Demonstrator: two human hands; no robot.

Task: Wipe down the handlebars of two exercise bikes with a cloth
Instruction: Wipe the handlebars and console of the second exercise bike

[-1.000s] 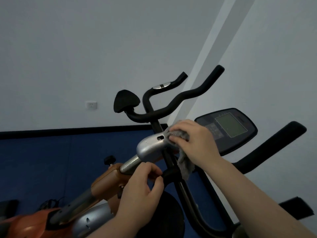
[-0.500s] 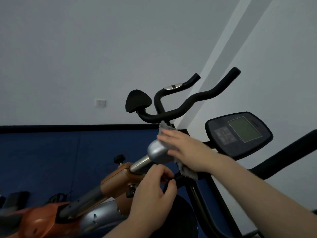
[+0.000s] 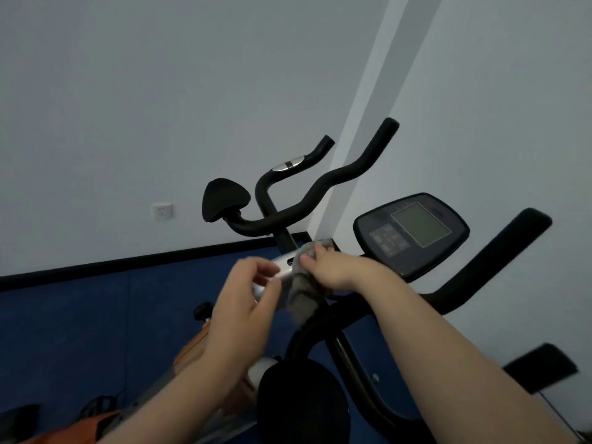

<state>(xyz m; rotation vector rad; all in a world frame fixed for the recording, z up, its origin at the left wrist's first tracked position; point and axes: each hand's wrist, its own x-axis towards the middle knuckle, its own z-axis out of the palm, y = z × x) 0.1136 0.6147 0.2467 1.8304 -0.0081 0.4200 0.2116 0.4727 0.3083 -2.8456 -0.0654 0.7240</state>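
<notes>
Wiping the silver stem [image 3: 282,267], the right hand [image 3: 333,270] gripped the cloth [image 3: 304,296].
Left hand [image 3: 246,302], half-curled beside it, held nothing I could see; the cloth's loose tail might slip.

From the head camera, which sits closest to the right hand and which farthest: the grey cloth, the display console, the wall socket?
1. Grey cloth: under the right hand, held against the silver stem.
2. Display console: just right of the hand and above it.
3. Wall socket: far left, on the wall.

Right hand [image 3: 336,270] gripping cloth [image 3: 302,293] on stem [image 3: 282,264]
</notes>
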